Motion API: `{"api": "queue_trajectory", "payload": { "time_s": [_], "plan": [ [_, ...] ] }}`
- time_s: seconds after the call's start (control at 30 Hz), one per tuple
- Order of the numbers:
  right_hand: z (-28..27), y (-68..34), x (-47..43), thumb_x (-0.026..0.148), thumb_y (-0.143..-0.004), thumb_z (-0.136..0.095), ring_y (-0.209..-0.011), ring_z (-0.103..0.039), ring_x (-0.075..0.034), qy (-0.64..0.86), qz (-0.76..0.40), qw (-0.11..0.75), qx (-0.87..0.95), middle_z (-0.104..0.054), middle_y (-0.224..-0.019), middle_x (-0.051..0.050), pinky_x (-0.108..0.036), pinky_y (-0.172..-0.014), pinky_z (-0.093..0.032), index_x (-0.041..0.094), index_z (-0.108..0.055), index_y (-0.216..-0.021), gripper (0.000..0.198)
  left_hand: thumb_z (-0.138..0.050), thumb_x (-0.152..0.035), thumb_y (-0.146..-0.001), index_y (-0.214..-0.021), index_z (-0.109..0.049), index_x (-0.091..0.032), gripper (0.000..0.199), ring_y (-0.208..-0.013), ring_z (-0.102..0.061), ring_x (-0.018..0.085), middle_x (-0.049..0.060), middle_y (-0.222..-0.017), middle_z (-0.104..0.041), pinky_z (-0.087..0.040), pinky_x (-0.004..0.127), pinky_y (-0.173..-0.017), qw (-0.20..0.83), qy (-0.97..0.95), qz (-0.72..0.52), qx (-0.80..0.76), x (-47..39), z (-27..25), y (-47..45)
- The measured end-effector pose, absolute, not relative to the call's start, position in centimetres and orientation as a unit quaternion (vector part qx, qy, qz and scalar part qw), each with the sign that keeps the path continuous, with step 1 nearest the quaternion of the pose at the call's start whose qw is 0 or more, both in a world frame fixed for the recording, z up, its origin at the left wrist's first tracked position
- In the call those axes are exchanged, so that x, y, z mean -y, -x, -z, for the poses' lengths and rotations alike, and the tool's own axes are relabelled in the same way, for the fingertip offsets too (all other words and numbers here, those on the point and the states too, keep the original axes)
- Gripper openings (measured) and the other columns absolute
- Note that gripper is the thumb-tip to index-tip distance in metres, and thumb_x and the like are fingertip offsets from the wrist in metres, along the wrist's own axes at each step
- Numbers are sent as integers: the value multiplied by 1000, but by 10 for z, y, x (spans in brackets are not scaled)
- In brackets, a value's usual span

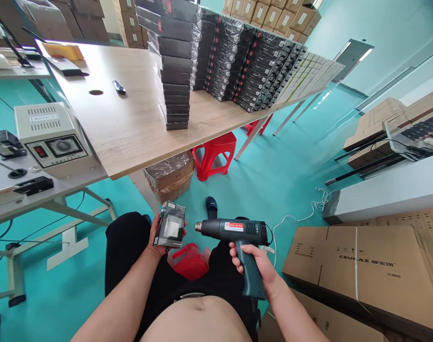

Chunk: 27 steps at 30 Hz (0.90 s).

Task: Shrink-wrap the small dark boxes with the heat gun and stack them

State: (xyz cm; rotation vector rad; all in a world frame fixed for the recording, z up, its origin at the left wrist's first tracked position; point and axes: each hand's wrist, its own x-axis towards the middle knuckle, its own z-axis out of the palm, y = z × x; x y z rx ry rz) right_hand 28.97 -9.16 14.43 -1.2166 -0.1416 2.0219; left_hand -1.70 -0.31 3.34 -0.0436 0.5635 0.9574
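Note:
My left hand (160, 242) is closed around a small black product box (171, 218), which has a pale panel on its front and a glossy, film-like surface. In my right hand (252, 259) is a dark green heat gun (234, 230), gripped by its handle with the fingers near the trigger. The gun's metal nozzle points left at the box, with a short gap between them. Both things are above my lap, and a red stool seat (190, 261) shows between my legs.
A wooden table (131, 133) ahead bears a tall stack of black boxes (175, 90) and rows of wrapped ones. A beige control unit (54, 137) stands left. Cartons (344, 261) are piled close on my right. A red stool (216, 154) and white cable (291, 217) are on the floor.

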Motion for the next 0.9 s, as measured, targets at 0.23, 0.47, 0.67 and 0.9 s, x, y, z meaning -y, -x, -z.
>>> {"api": "queue_trajectory", "payload": {
  "time_s": [0.23, 0.47, 0.67, 0.9],
  "plan": [
    [-133, -276, 74, 25, -80, -57, -64, -58, -9, 405, -803, 436, -18, -63, -82, -4, -17, -53, -48, 11, -63, -101, 26, -51, -51, -85, -126, -56, -9, 59, -96, -67, 36, 22, -106, -69, -53, 51, -79, 863, 16, -420, -281, 7, -33, 15],
    [-136, -270, 64, 24, -79, -57, -63, -59, -10, 412, -803, 430, 2, -63, -80, -4, -18, -52, -49, 9, -60, -104, 29, -49, -50, -86, -127, -55, -9, 58, -102, -65, 36, 21, -110, -68, -51, 52, -85, 880, 15, -401, -254, 8, -27, 15],
    [-138, -265, 58, 24, -79, -56, -63, -59, -9, 418, -806, 420, 19, -64, -81, -4, -17, -52, -50, 9, -60, -104, 29, -48, -49, -88, -122, -58, -8, 54, -106, -63, 36, 21, -112, -68, -49, 53, -89, 897, 6, -377, -230, 7, -23, 15],
    [-144, -242, 39, 25, -79, -56, -63, -60, -9, 416, -812, 402, 76, -65, -79, -3, -17, -52, -49, 11, -63, -100, 27, -52, -51, -86, -120, -58, -7, 57, -104, -64, 37, 21, -109, -69, -47, 55, -91, 889, 12, -370, -269, 8, -24, 13]
  ]
}}
